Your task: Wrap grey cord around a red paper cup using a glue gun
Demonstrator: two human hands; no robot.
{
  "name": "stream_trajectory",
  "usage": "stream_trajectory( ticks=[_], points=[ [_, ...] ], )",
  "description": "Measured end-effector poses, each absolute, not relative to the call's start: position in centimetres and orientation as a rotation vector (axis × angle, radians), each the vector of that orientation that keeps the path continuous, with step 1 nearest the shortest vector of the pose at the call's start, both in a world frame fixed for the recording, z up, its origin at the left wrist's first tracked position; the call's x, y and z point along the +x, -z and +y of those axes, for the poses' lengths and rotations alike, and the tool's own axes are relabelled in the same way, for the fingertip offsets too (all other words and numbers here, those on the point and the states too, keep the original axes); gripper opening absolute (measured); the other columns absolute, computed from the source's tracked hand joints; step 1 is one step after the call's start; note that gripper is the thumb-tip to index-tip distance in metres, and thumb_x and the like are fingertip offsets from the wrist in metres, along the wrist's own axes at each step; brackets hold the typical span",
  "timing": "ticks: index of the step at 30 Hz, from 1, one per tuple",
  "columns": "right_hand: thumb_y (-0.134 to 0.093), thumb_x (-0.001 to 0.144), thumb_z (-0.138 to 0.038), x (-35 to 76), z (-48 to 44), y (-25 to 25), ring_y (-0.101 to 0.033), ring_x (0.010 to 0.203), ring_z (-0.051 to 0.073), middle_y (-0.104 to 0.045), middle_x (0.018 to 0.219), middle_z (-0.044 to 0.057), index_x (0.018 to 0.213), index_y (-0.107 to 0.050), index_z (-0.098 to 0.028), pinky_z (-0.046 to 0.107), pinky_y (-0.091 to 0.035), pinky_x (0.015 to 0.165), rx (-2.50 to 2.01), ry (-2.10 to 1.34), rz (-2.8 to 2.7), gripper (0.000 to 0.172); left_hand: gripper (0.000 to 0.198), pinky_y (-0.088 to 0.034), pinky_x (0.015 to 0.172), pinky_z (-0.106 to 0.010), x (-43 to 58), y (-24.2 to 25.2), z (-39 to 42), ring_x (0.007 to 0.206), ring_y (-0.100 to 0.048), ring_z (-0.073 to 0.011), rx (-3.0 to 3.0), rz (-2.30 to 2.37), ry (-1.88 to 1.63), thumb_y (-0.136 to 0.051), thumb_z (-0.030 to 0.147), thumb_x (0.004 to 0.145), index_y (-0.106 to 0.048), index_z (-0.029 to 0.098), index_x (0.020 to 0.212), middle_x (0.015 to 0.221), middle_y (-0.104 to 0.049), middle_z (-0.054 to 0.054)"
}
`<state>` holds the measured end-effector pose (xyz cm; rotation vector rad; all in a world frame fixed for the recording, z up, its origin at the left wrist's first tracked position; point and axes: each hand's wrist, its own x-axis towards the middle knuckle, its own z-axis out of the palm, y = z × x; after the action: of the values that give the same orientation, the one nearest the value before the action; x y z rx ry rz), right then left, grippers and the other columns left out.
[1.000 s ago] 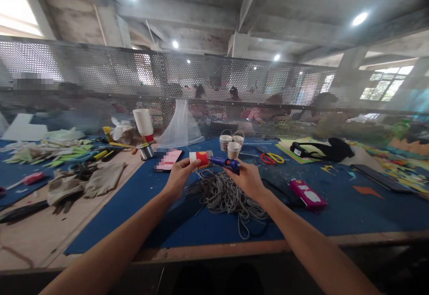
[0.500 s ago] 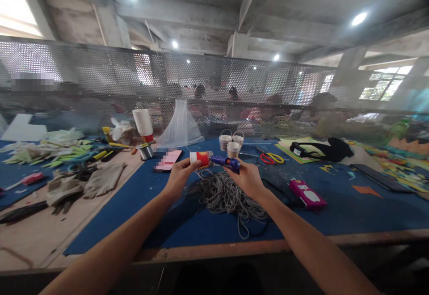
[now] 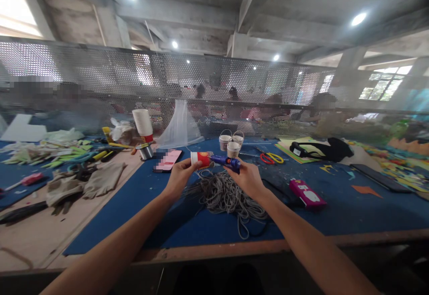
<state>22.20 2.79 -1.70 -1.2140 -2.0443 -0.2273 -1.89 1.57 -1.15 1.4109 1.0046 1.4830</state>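
Observation:
My left hand [image 3: 179, 177] is closed round a small red and white paper cup [image 3: 200, 158], held on its side above the blue mat. My right hand [image 3: 247, 178] grips a blue glue gun [image 3: 226, 161] whose nozzle points left at the cup and touches or nearly touches it. Directly below both hands lies a tangled pile of grey cord [image 3: 225, 194].
Three small cups with wire handles [image 3: 231, 143] stand behind the hands, beside yellow-handled scissors [image 3: 272, 157]. A phone [image 3: 168, 159], a stack of white cups [image 3: 144, 124], gloves [image 3: 83, 183] and a pink box [image 3: 307, 194] lie about. A perforated metal screen [image 3: 214, 85] closes the far side; people sit beyond.
Both hands have held almost still; the cup and glue gun have shifted only very slightly.

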Motion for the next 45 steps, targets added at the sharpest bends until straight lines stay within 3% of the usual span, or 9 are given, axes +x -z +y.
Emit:
stream_trajectory(
  ticks=[22,36,40,45],
  points=[
    [-0.054,0.093,-0.050,22.2,2.5,1.5,-0.070,0.074,0.023,-0.074,0.083,0.005,0.103,-0.067,-0.023,0.024,-0.036,0.059,-1.212,0.183,-2.059,0.032,0.036,-0.045,0.096,-0.039,-2.0,1.2,1.8,0.100,-0.066,-0.0276,1.408,1.020,-1.516,-0.074,0.042,0.077,-0.076,0.016,0.101,0.102,-0.077,-0.008],
    [-0.056,0.091,-0.051,22.1,2.7,1.6,-0.069,0.074,0.023,-0.073,0.080,0.005,0.101,-0.068,-0.022,0.025,-0.040,0.064,-1.196,0.075,-2.072,0.033,0.043,-0.048,0.078,-0.031,-2.3,1.4,2.0,0.087,-0.065,-0.0238,1.299,1.049,-1.554,-0.077,0.047,0.071,-0.076,0.016,0.101,0.095,-0.076,-0.008],
    [-0.060,0.086,-0.056,21.9,2.9,1.4,-0.067,0.071,0.022,-0.071,0.075,0.004,0.094,-0.069,-0.021,0.027,-0.043,0.066,-1.191,-0.138,-1.975,0.037,0.042,-0.048,0.075,-0.030,-2.3,1.4,2.1,0.083,-0.065,-0.0225,1.221,1.021,-1.538,-0.079,0.046,0.069,-0.076,0.016,0.097,0.090,-0.075,-0.008],
    [-0.067,0.081,-0.051,21.8,2.6,0.3,-0.055,0.046,0.012,-0.066,0.069,-0.003,0.112,-0.056,-0.020,0.026,-0.045,0.055,-1.113,-0.660,-1.827,0.045,0.039,-0.049,0.071,-0.028,-2.3,1.5,2.3,0.079,-0.065,-0.0193,1.165,0.987,-1.520,-0.080,0.046,0.069,-0.075,0.016,0.093,0.088,-0.075,-0.007]
  ],
)
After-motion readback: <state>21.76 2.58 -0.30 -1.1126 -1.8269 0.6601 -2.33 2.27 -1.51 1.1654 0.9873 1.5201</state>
